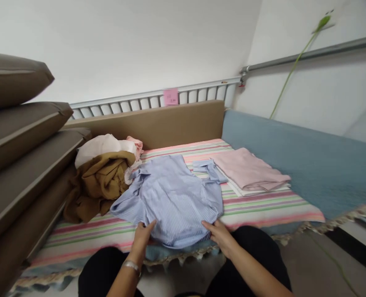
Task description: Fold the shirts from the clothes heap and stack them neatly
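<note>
Both the left hand [142, 239] and right hand [221, 236] pinch the blue shirt [176, 194] at opposite sides of its near end, its body stretching away beyond them

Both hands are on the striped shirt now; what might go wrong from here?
The hem of the blue striped shirt lies right at the fringed edge, so it might slide over if the left hand or right hand lets go. A sleeve reaches close to the mustard cloth and could snag or mix with that heap. The fabric looks rumpled, so folding it like this may set creases.
</note>
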`<state>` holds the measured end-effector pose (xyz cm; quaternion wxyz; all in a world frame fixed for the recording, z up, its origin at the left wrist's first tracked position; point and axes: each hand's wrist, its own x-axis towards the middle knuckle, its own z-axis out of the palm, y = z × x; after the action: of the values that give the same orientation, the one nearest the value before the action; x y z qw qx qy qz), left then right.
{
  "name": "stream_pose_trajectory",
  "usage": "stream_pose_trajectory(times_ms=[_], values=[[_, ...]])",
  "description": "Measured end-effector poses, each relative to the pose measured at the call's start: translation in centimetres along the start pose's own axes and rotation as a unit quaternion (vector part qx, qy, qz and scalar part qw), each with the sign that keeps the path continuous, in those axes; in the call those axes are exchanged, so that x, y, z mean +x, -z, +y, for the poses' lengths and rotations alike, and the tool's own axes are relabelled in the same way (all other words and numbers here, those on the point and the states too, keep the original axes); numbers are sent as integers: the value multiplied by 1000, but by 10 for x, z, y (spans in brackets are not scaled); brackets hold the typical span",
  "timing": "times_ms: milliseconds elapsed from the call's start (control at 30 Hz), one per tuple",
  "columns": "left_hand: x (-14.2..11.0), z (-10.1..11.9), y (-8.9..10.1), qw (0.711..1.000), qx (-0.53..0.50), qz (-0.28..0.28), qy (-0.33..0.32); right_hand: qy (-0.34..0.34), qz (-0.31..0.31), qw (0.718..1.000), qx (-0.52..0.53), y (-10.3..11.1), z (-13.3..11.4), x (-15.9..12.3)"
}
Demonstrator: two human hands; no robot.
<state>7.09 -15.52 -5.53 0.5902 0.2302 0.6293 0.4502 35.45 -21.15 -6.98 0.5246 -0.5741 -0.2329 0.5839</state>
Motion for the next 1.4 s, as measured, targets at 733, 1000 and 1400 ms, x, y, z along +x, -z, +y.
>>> stream_pose_trajectory(times_ms=[733, 1000, 1400], values=[[20, -12, 62, 922, 227, 135, -282, -78, 13, 925, -372, 36, -10, 7], [62, -9, 7, 709, 527, 29, -467, 299, 18, 832, -467, -20, -74, -2], [70, -23, 2, 608, 669, 95, -416, 235, 33, 704, -669, -54, -69, 114]])
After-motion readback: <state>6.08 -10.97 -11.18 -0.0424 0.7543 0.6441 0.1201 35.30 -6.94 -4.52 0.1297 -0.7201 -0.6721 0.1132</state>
